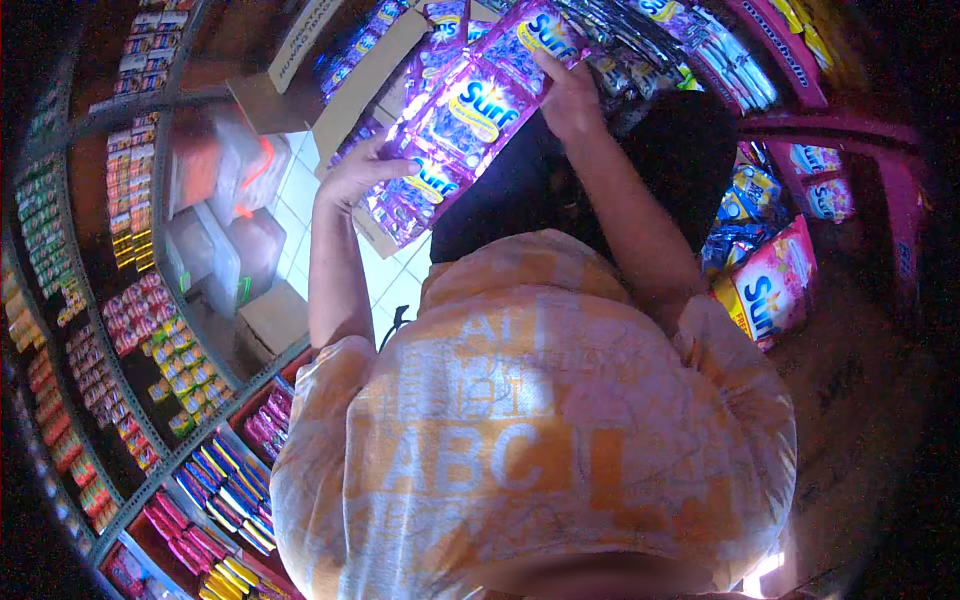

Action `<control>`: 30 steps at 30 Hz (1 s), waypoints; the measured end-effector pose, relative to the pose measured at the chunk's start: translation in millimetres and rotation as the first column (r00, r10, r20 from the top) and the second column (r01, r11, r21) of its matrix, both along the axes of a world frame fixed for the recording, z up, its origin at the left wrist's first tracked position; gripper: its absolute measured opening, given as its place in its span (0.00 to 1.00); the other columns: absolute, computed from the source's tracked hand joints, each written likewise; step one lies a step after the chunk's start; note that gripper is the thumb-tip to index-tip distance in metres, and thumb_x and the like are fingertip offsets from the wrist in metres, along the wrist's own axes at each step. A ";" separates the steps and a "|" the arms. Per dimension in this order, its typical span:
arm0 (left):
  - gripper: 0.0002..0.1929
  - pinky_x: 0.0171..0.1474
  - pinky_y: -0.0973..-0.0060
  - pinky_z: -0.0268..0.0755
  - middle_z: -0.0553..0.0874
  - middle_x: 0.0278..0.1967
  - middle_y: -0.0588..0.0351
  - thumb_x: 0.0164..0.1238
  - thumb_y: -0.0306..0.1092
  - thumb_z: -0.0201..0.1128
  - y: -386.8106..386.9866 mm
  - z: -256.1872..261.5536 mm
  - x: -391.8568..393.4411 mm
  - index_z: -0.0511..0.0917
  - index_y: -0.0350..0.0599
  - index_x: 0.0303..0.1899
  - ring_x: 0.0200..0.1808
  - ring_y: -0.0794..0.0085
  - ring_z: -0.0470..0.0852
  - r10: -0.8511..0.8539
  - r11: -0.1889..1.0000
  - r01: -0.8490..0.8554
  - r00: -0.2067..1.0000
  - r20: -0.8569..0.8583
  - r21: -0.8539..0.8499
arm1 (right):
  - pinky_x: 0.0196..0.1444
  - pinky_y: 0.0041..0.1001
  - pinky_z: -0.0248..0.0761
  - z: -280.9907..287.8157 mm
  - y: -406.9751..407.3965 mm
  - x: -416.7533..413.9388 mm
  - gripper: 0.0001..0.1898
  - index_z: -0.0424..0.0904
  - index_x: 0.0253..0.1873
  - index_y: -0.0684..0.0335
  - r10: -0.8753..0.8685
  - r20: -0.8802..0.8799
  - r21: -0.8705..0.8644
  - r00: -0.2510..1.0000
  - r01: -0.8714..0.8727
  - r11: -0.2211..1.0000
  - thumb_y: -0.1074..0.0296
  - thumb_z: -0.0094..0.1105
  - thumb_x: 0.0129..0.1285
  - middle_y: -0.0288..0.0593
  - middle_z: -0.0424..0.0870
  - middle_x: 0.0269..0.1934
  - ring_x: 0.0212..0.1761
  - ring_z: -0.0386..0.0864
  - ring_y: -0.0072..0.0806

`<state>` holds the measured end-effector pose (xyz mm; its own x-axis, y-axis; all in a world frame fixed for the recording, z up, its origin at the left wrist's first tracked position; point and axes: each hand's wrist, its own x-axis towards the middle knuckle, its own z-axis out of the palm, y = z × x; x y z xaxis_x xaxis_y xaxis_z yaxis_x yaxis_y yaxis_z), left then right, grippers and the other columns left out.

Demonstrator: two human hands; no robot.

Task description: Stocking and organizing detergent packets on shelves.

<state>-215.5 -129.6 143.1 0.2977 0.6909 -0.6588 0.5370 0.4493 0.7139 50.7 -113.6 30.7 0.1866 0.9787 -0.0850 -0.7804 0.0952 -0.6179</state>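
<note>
A strip of purple Surf detergent sachets (480, 112) stretches diagonally between my two hands, above my dark-clothed lap. My left hand (367, 172) grips its lower left end, the thumb lying across the front. At the upper right end, my right hand (574, 97) pinches the strip's edge with the thumb on top. Behind the strip, an open cardboard box (371, 86) has its flaps spread. More purple sachets (435, 64) show inside it, partly covered by the strip.
Shelves of small cans (139, 311) line the left. Translucent plastic bins (255, 165) and a small carton (276, 319) are near the tiled floor (296, 180). Rows of packets (720, 56) fill the upper right, and a pink Surf bag (776, 281) stands at right.
</note>
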 end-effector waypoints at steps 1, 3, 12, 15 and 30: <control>0.31 0.55 0.77 0.65 0.82 0.46 0.56 0.50 0.35 0.71 -3.0 -0.5 -2.4 0.71 0.36 0.57 0.47 0.74 0.78 -0.029 1.000 0.028 0.999 0.030 0.008 | 0.58 0.32 0.69 -0.3 -0.4 -0.7 0.21 0.67 0.58 0.65 -0.014 0.020 -0.009 1.000 0.014 1.000 0.77 0.56 0.60 0.44 0.75 0.53 0.54 0.75 0.32; 0.30 0.55 0.77 0.65 0.82 0.46 0.56 0.50 0.34 0.70 -7.2 5.4 -8.5 0.72 0.36 0.56 0.47 0.74 0.78 -0.053 0.998 0.051 0.997 -0.060 -0.035 | 0.56 0.31 0.71 1.6 2.0 -2.2 0.22 0.65 0.59 0.65 0.014 -0.149 -0.113 0.989 -0.031 0.993 0.75 0.55 0.60 0.43 0.75 0.51 0.52 0.76 0.32; 0.25 0.56 0.75 0.66 0.80 0.49 0.55 0.57 0.35 0.66 -20.5 8.9 -11.0 0.72 0.37 0.55 0.50 0.72 0.78 0.137 0.967 -0.055 0.935 0.328 -0.247 | 0.61 0.40 0.66 1.8 -3.1 7.8 0.18 0.70 0.56 0.66 0.155 -0.519 -0.019 0.840 -0.193 0.981 0.70 0.54 0.62 0.47 0.77 0.53 0.55 0.75 0.37; 0.30 0.59 0.76 0.63 0.79 0.50 0.54 0.56 0.39 0.68 -19.4 -18.6 4.1 0.69 0.36 0.59 0.53 0.71 0.75 -0.066 0.987 0.076 0.996 0.067 -0.142 | 0.59 0.41 0.68 2.8 2.5 14.4 0.18 0.71 0.56 0.66 0.114 -0.552 -0.119 0.826 -0.213 0.970 0.69 0.55 0.62 0.47 0.79 0.51 0.53 0.77 0.38; 0.37 0.58 0.76 0.64 0.76 0.53 0.48 0.54 0.43 0.69 1.6 1.3 118.2 0.63 0.32 0.61 0.54 0.71 0.74 -0.307 0.925 0.245 0.932 0.191 0.292 | 0.57 0.42 0.70 18.1 -2.2 46.6 0.21 0.71 0.56 0.64 0.244 -0.432 0.027 0.869 -0.258 0.966 0.67 0.61 0.59 0.48 0.79 0.50 0.50 0.78 0.40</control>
